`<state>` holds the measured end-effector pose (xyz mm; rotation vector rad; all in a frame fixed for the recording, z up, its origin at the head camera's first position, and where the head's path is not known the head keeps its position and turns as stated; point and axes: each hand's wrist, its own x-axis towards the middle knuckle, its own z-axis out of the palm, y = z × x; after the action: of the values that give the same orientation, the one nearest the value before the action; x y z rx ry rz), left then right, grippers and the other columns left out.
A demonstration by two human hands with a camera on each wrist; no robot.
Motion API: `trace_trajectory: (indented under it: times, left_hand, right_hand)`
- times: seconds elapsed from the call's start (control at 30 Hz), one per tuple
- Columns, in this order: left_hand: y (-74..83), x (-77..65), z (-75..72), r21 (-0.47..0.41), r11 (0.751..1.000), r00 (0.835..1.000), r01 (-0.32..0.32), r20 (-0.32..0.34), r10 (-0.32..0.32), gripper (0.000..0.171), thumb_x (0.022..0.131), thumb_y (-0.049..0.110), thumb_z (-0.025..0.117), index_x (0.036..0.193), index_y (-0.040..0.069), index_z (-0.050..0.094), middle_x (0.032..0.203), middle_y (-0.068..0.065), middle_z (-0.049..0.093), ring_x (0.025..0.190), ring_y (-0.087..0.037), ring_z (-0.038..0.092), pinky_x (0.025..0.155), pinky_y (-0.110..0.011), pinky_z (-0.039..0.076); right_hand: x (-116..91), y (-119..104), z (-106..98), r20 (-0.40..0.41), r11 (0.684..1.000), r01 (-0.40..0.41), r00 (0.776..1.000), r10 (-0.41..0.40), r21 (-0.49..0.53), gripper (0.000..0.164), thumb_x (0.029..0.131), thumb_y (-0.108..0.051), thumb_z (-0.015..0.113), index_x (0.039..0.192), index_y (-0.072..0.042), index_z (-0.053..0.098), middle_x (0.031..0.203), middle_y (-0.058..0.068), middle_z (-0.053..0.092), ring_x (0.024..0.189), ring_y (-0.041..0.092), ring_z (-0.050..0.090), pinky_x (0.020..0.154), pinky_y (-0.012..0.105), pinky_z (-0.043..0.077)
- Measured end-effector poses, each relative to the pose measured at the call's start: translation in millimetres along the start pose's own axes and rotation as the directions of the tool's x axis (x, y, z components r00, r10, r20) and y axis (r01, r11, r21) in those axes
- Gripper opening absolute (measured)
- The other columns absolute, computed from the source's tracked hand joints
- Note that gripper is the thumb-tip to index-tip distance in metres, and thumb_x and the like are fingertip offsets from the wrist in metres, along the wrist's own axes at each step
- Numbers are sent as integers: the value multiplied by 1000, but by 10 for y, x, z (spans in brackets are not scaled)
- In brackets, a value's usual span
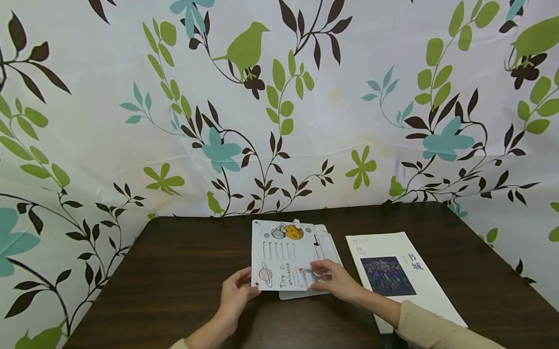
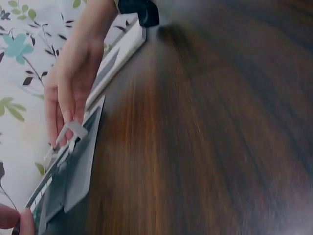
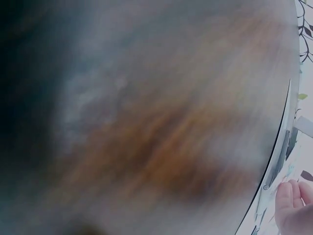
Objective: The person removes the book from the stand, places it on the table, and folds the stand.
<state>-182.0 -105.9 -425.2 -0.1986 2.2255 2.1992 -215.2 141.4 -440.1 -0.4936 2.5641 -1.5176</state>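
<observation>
A white folding book stand (image 1: 274, 262), printed with planets and the words "Tiny universe", is tilted slightly above the dark wooden table. My left hand (image 1: 235, 294) pinches its lower left corner between thumb and fingers. At its lower right, my right hand (image 1: 336, 280) holds the front panel with thumb and fingers near a small page clip. In the left wrist view a grey back plate (image 2: 83, 166) shows at an angle behind the panel, with a pale clip (image 2: 73, 129) beside the right fingertips. Only part of the right hand shows in the right wrist view.
A white book (image 1: 379, 243) with a dark picture on its cover lies on the table (image 1: 194, 259), just right of the stand and partly under the right forearm. Behind the table hangs a white cloth (image 1: 306, 158) patterned with leaves and birds.
</observation>
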Motion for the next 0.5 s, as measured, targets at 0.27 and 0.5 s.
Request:
trace_trajectory:
  times: [0.27,0.5]
  left_hand:
    - [-73,117,-148,43,999,1000,1,27,-2,53,71,-19,51,123,-18,41,118,-31,45,85,-18,61,67,-24,53]
    - [-149,204,-193,93,995,1000,21,14,-22,52,70,-20,51,121,-19,43,114,-31,48,87,-21,61,67,-26,54]
  right_hand:
    - [19,2,74,0,998,62,998,-62,2,44,76,-2,67,114,12,51,107,21,56,99,32,54,88,42,46]
    - [39,-21,108,29,999,48,998,-48,-2,43,76,-1,67,113,12,51,105,21,57,98,30,55,87,42,47]
